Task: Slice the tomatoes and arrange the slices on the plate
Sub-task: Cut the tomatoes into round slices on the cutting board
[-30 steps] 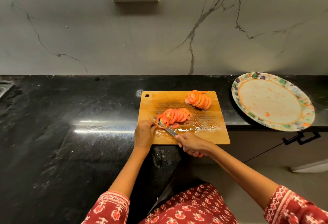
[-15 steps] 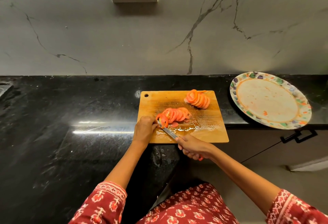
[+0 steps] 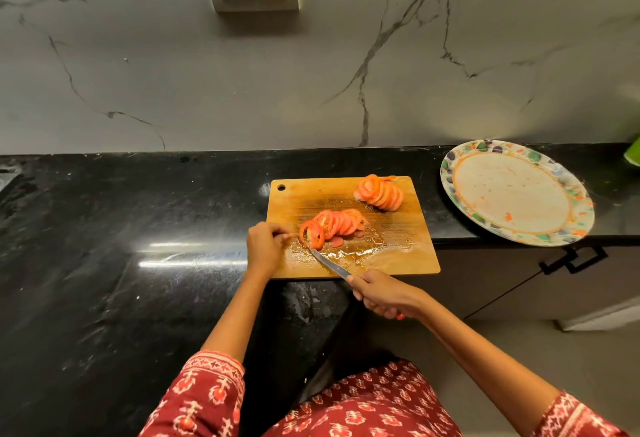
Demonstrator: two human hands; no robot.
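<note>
last cuts: left hand (image 3: 264, 245) pinches tomato (image 3: 311, 235) end, right hand (image 3: 384, 294) grips knife (image 3: 329, 264) beside fingertips; plating next.

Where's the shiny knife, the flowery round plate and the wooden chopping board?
Steel-bladed knife (image 3: 327, 261): head view, middle of the blade.
Round plate with flowery rim (image 3: 479, 147): head view, far painted rim.
Wooden chopping board (image 3: 403, 253): head view, bare wet wood near right.
</note>
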